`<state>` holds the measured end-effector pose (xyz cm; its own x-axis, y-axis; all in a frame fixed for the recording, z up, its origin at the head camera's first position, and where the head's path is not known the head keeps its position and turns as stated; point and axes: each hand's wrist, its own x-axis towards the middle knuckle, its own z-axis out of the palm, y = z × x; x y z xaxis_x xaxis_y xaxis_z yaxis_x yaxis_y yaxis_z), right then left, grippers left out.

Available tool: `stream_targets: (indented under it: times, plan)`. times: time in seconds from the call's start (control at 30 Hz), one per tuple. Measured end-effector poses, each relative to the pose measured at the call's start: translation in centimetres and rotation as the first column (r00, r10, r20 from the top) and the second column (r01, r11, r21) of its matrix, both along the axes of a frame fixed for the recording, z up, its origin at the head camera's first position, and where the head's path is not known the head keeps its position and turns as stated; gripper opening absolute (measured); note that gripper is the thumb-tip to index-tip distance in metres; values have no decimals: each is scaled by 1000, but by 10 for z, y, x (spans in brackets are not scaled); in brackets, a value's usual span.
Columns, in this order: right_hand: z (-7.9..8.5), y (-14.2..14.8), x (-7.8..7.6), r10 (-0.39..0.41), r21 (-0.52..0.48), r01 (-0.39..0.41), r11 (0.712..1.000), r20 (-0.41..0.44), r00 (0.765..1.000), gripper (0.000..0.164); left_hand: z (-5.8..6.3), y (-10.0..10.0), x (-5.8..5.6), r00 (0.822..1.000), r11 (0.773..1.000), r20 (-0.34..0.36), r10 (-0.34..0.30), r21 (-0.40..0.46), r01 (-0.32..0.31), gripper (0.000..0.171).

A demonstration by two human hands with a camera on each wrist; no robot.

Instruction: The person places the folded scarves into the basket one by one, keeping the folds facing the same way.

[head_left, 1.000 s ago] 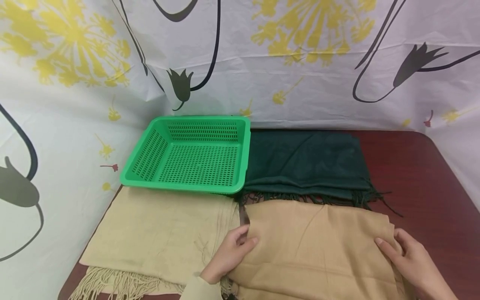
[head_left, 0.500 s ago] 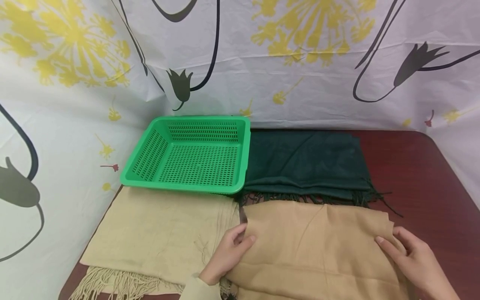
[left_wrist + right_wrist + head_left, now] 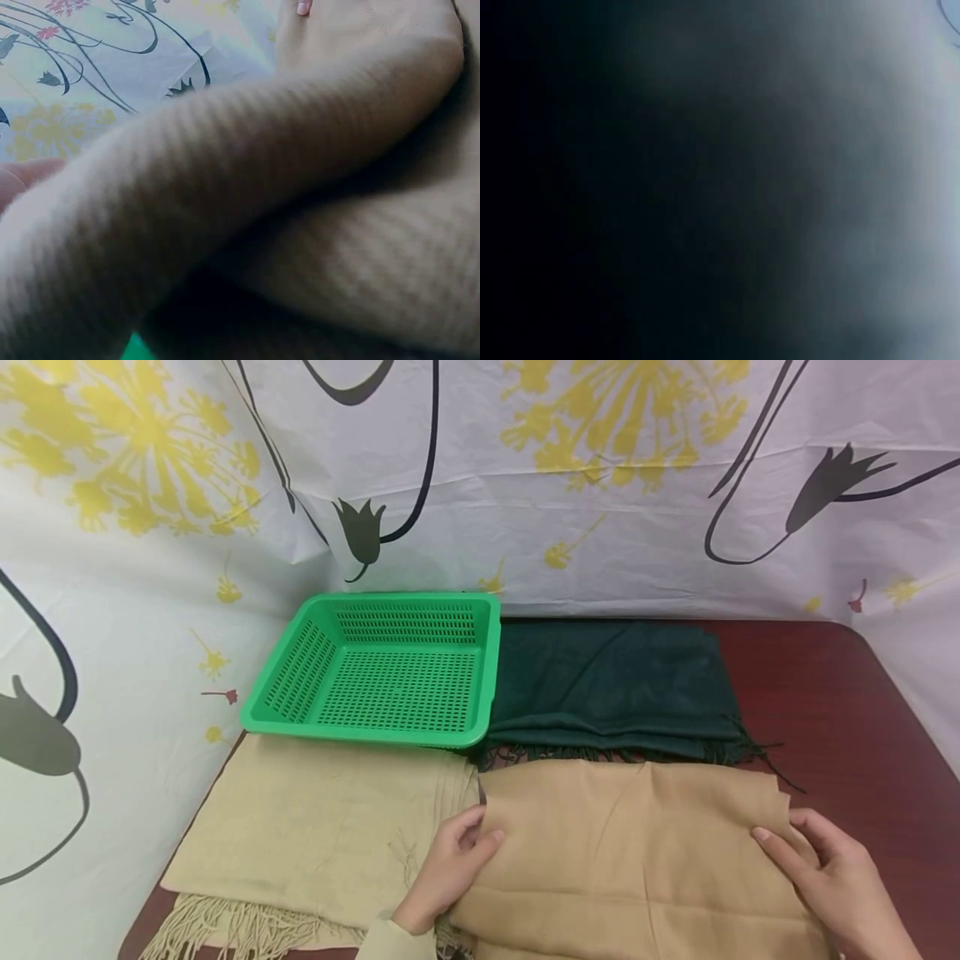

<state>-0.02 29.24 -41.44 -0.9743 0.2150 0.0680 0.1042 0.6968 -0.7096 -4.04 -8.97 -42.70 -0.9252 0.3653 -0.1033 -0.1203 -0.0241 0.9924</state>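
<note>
In the head view a tan scarf (image 3: 637,852), folded into a wide rectangle, lies at the front of the table. My left hand (image 3: 453,864) pinches its left edge, thumb on top and fingers behind. At the opposite edge my right hand (image 3: 836,872) pinches the cloth the same way. Fold lines run across and down the scarf between the hands, and its near part passes out of the frame. Close-up tan ribbed cloth (image 3: 225,150) fills most of the left wrist view, with a fingertip (image 3: 304,7) at its top. The right wrist view is dark and blurred.
A green plastic basket (image 3: 397,689) stands at the back left. Beneath its front edge lies a beige fringed scarf (image 3: 315,827). A dark green fringed scarf (image 3: 607,685) lies folded behind the tan one. Patterned white cloth (image 3: 600,552) hangs behind the dark red table (image 3: 810,710).
The left hand has shifted slightly left and the right hand slightly up with the scarf's edges. The tan cloth between them looks spread a little wider. Basket and other scarves stay put.
</note>
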Motion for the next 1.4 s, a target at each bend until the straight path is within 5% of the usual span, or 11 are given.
stream_targets:
  times: [0.73,1.17,1.4]
  plan:
    - [13,-2,0,14,-54,-12,998,37,999,16,14,-16,4,996,997,-58,61,-40,-64,34]
    - [26,-14,-3,50,-51,-60,997,-163,985,15,24,-36,3,988,998,-145,52,-14,-54,31]
    - [31,-19,-5,68,-76,-86,993,-215,974,16,30,-40,2,992,999,-119,44,13,-43,35]
